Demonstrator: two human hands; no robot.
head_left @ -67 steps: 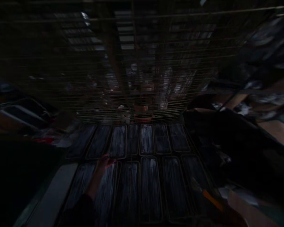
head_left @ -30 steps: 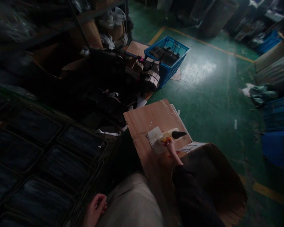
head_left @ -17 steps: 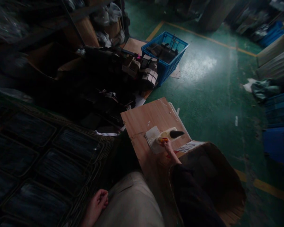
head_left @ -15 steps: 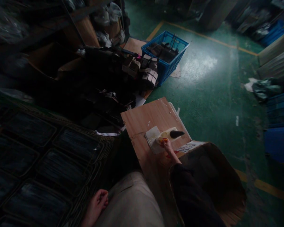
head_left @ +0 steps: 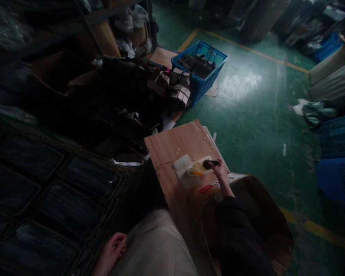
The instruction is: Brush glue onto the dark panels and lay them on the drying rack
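Note:
My right hand (head_left: 220,171) reaches out over a brown cardboard sheet (head_left: 181,147) and closes on the black tip of a pale plastic bottle (head_left: 197,168) lying on its side. The bottle rests on a white rag or paper (head_left: 181,172). An orange item shows at the bottle's near end. My left hand (head_left: 110,253) rests with curled fingers at my left thigh, beside a wire rack of dark rectangular pieces (head_left: 60,199); I cannot make out anything in it.
An open cardboard box (head_left: 264,214) sits under my right arm. A blue crate (head_left: 202,69) with dark parts stands on the green floor (head_left: 253,115) beyond. A dark pile of boxes and clutter (head_left: 126,99) lies left of the cardboard. More blue crates (head_left: 337,161) stand at right.
The view swung from the wire rack to the floor at my right. My right hand shifted from the orange end of the bottle to its black tip. My left hand dropped to my thigh.

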